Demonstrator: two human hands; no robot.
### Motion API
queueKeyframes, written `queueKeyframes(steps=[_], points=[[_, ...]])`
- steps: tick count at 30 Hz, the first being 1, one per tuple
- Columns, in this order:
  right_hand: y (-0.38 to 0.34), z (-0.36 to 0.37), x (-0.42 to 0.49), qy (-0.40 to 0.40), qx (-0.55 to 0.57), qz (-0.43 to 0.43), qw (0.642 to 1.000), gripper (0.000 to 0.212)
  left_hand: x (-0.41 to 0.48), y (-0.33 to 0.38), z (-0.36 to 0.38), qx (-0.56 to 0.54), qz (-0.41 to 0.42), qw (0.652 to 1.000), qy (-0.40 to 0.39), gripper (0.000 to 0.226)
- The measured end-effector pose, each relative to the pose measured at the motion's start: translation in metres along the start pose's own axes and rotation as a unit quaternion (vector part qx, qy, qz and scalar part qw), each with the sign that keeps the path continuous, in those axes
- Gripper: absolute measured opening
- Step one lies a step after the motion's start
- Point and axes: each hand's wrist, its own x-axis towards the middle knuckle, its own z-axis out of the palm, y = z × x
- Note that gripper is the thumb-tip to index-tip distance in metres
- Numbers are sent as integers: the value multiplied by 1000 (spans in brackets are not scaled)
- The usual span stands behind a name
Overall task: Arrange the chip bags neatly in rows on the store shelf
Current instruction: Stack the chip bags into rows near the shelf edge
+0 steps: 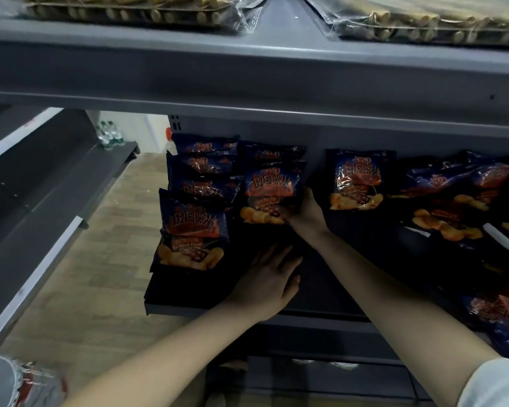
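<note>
At a store shelf [171, 292], my right hand [309, 212] grips the lower right corner of a chip bag [269, 186], fingers [306, 195] curled round its edge; the bag sits at the front of the second row, with a second bag [271, 154] just behind it; my left hand [269, 279] is spread palm down over the bare dark shelf in front of that row, its fingers straight, close together and holding nothing; whether it touches the shelf I cannot tell; at the left end, a row of four overlapping bags [193, 227] runs from front to back; right of my hand a lone bag [356, 180] sits apart, and beyond it a heap of bags [459, 201] lies untidy; clear packs [130, 10] rest on the upper shelf [247, 69].
</note>
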Motion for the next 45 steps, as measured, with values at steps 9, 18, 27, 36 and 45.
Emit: queueKeyframes(steps=[9, 18, 27, 36, 45], points=[[-3, -36, -18, 48, -9, -48, 998, 84, 13, 4, -4, 58, 49, 996, 42, 48], [25, -148, -70, 187, -103, -83, 973, 62, 92, 65, -4, 34, 166, 983, 76, 45], [62, -231, -122, 258, -139, -33, 956, 51, 207, 127, -34, 23, 165, 978, 127, 57], [82, -264, -130, 274, -137, -50, 951, 47, 263, 142, -42, 20, 135, 988, 78, 86], [101, -280, -119, 260, -119, -36, 958, 48, 279, 153, -32, 96, 99, 990, 41, 55]])
